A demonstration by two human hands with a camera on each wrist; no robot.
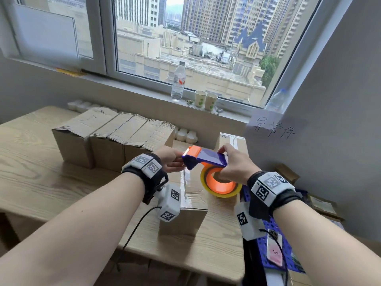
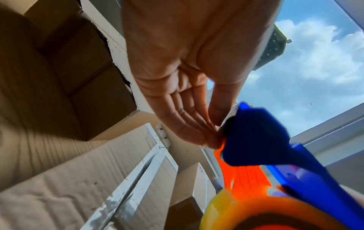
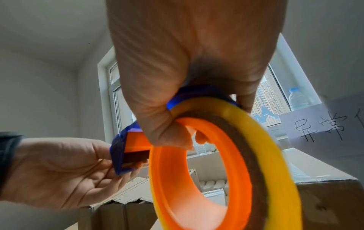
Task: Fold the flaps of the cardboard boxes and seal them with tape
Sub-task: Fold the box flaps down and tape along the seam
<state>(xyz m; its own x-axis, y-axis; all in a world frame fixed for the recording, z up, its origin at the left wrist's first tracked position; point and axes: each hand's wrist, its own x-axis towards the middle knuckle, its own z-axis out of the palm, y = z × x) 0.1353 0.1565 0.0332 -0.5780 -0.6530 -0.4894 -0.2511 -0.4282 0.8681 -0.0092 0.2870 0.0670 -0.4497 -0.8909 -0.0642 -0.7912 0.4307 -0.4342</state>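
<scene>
A blue and orange tape dispenser [image 1: 206,158] with a yellow tape roll [image 1: 221,185] hangs above a small cardboard box [image 1: 191,203] whose top seam carries clear tape. My right hand [image 1: 233,164] grips the dispenser [image 3: 197,93], thumb over the top and fingers through the roll's orange core [image 3: 197,171]. My left hand [image 1: 174,161] pinches the dispenser's front end [image 2: 256,140] between thumb and fingertips [image 2: 210,140]; whether it has the tape end I cannot tell. A row of several boxes [image 1: 111,137] with closed, untaped flaps stands behind on the left.
A water bottle [image 1: 178,81] and two paper cups [image 1: 206,101] stand on the sill. White bottles [image 1: 186,135] line the wall behind the boxes. Another box [image 1: 233,141] sits at back right. A blue crate with a phone [image 1: 274,252] is at the wooden table's [image 1: 31,162] right edge.
</scene>
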